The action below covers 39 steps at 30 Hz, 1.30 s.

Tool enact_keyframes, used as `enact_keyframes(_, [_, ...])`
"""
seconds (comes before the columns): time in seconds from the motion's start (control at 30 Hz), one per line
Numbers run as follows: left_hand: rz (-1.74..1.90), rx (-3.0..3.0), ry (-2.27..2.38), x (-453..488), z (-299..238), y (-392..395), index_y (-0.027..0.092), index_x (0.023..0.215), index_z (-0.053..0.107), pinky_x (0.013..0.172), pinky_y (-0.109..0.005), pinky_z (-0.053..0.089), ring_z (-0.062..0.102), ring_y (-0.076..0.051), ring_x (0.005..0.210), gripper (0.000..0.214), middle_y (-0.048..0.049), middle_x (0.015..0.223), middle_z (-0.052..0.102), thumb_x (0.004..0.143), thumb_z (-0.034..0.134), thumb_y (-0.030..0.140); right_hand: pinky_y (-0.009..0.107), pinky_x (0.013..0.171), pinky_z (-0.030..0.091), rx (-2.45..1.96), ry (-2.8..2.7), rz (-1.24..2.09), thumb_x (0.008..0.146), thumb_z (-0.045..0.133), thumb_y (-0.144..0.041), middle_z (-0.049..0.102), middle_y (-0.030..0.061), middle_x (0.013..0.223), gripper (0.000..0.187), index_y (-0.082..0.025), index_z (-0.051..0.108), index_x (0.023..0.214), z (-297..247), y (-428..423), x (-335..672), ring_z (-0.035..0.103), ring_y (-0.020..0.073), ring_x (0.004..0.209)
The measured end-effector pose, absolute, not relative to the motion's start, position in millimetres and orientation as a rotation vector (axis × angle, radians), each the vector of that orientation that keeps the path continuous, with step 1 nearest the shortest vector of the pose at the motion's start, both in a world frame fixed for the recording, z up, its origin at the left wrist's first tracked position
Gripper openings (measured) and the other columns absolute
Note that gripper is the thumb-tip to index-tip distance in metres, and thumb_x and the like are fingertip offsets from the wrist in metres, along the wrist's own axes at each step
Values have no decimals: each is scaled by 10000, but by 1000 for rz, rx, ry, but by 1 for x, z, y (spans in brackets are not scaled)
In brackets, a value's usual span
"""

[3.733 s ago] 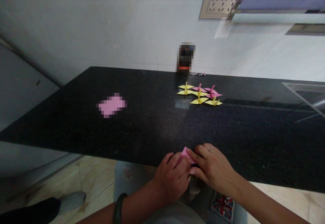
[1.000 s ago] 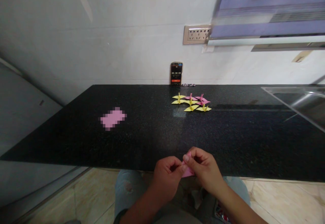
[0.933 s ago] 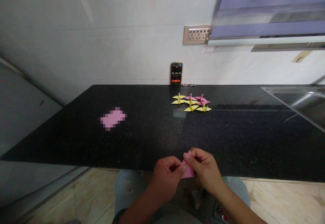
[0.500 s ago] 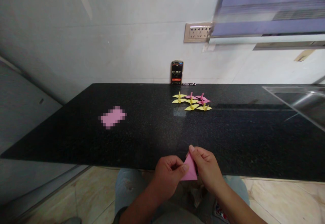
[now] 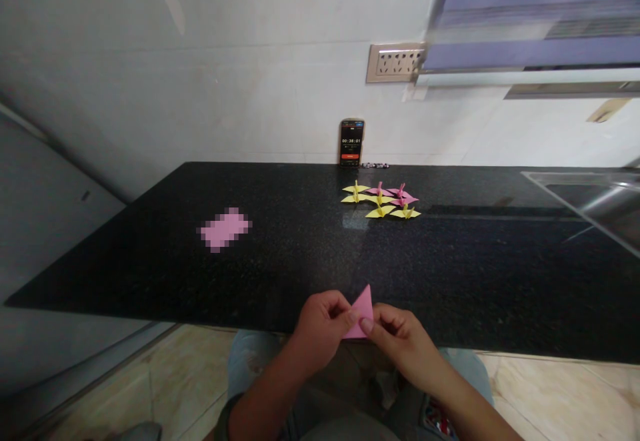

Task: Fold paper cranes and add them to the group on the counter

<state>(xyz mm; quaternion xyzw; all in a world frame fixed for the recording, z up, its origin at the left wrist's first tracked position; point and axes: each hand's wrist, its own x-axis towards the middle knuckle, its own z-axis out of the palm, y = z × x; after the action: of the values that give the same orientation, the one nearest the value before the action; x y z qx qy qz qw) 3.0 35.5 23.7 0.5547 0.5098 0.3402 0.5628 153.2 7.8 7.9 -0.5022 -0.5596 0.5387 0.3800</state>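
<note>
Both hands are closed in a pinch on one folded pink paper (image 5: pixel 365 302), left hand (image 5: pixel 323 331) at its 9 o'clock, right hand (image 5: pixel 404 344) at 4, thumbs on top! From where I stand, its point aims at 12, right by the near edge of the black counter (image 5: pixel 295 247). Straight up at 12, yellow and pink paper cranes (image 5: pixel 380 212); beyond them, an upright phone (image 5: pixel 351 142). Over at 10, a blurred pink shape (image 5: pixel 225 229).
</note>
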Motion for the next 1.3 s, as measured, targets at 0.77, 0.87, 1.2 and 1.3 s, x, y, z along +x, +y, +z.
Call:
enact_keyframes(0.77, [948, 1080, 977, 14, 12, 15, 136, 698, 576, 533, -219, 372, 495, -109, 516, 222, 2, 539, 546, 742, 535, 350, 210, 456, 300, -1255, -1286, 1361, 766, 516, -393, 482, -14, 561, 270, -151, 605, 688, 32, 13, 165, 389, 90, 498])
enact_keyframes(0.87, [972, 940, 951, 13, 11, 17, 147, 659, 510, 489, -209, 343, 457, -92, 469, 281, 15, 501, 511, 776, 476, 400, 208, 461, 304, -1236, -1317, 1467, 748, 543, -387, 503, -11, 556, 272, -144, 609, 645, 37, 12, 166, 395, 88, 500])
enact_keyframes(1.2, [906, 632, 763, 24, 1, 14, 142, 695, 492, 430, -194, 281, 393, -64, 430, 334, 23, 536, 470, 763, 470, 469, 195, 440, 327, -1137, -1032, 1604, 754, 533, -416, 529, 5, 574, 298, -130, 579, 686, 27, 11, 153, 411, 73, 459])
enact_keyframes(1.3, [908, 621, 736, 25, 1, 13, 142, 686, 483, 428, -193, 270, 428, -74, 447, 324, 18, 527, 471, 779, 457, 451, 191, 449, 341, -1131, -1025, 1643, 703, 607, -387, 539, -4, 556, 256, -133, 577, 715, 25, 11, 152, 431, 74, 466])
